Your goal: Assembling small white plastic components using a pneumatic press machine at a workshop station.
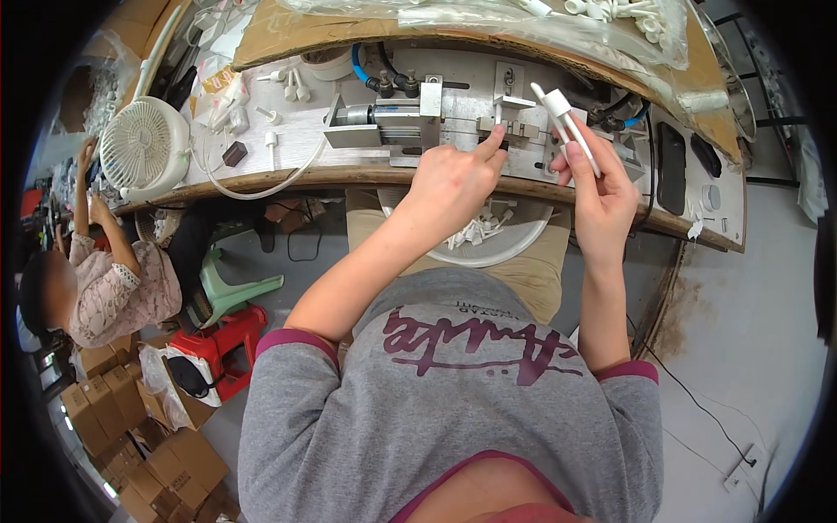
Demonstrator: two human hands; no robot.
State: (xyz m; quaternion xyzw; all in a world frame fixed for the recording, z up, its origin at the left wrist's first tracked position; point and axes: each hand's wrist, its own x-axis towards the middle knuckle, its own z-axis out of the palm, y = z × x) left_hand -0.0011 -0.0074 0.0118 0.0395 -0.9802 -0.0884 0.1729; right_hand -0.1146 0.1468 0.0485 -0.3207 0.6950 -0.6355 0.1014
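My left hand (pixel 453 185) reaches to the metal fixture (pixel 510 129) on the bench, index finger stretched forward and the other fingers curled. Its fingertip meets the lower end of a small white plastic piece (pixel 498 112) at the fixture; whether the fingers pinch anything is hidden. To the right, my right hand (pixel 602 187) is closed around slim white plastic sticks (pixel 577 139), tilted up and to the left. One carries a wider white collar (pixel 555 103) near its upper end. A pneumatic cylinder (pixel 397 116) lies to the left of the fixture.
Below the bench edge, a clear basin (pixel 479 253) of white parts sits at my lap. A white fan (pixel 145 148), loose white parts (pixel 272 139) and a tube (pixel 253 193) lie left; a black phone (pixel 670 168) lies right. Cardboard (pixel 349 39) overhangs behind. Another person (pixel 131 288) works at left.
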